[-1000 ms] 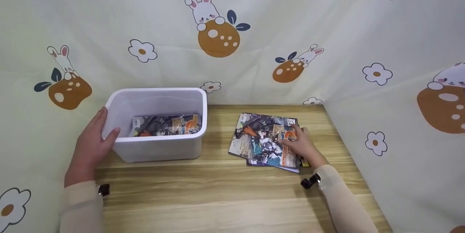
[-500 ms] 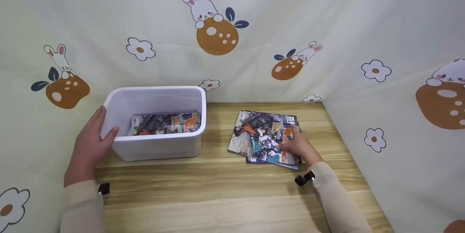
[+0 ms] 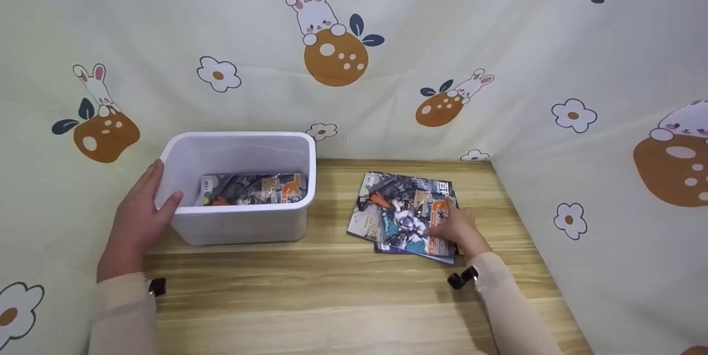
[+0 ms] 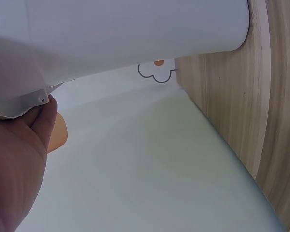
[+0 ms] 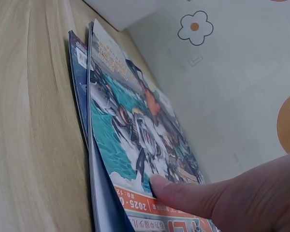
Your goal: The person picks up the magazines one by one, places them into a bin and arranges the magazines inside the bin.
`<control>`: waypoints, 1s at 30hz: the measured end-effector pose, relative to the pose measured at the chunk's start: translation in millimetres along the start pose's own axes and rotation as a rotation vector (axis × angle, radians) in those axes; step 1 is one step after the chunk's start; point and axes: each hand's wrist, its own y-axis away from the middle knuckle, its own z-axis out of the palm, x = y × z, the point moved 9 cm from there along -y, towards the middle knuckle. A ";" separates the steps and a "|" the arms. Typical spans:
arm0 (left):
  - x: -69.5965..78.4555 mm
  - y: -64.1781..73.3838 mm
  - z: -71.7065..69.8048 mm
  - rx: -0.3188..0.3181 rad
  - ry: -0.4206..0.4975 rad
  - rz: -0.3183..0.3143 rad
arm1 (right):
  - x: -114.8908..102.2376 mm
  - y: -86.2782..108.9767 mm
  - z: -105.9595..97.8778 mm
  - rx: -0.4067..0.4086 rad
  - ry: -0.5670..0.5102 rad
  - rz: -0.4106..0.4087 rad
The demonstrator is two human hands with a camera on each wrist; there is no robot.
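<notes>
In the head view my left hand (image 3: 138, 211) grips the left end of a white plastic bin (image 3: 243, 226). Its fingers reach under the bin's rim in the left wrist view. Inside the bin lies a magazine (image 3: 254, 189), partly hidden by the front wall. On the right, my right hand (image 3: 462, 228) pinches the right edge of a magazine (image 3: 387, 205) with colourful cover art. The thumb (image 5: 183, 195) lies on the cover, while the other fingers are mostly hidden at the edge. At least one more magazine (image 5: 80, 79) sticks out beneath it.
Both the bin and the magazines stand on a wood-grain tabletop (image 3: 310, 299). Pale fabric (image 3: 398, 12) printed with rabbits, oranges and flowers surrounds the table at the back and sides. The bin stands close to the back fabric.
My right wrist has shifted slightly to the left, and the fingers beyond the magazine's edge show less. The left hand, bin and magazines look almost unmoved.
</notes>
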 end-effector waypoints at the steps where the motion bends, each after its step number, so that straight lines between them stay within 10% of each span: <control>1: -0.2 0.0 0.1 -0.003 -0.004 -0.002 | -0.9 0.0 0.2 -0.002 0.012 -0.002; 30: 0.5 0.0 -2.9 0.038 0.008 0.029 | -3.4 -0.9 4.7 0.000 0.007 -0.005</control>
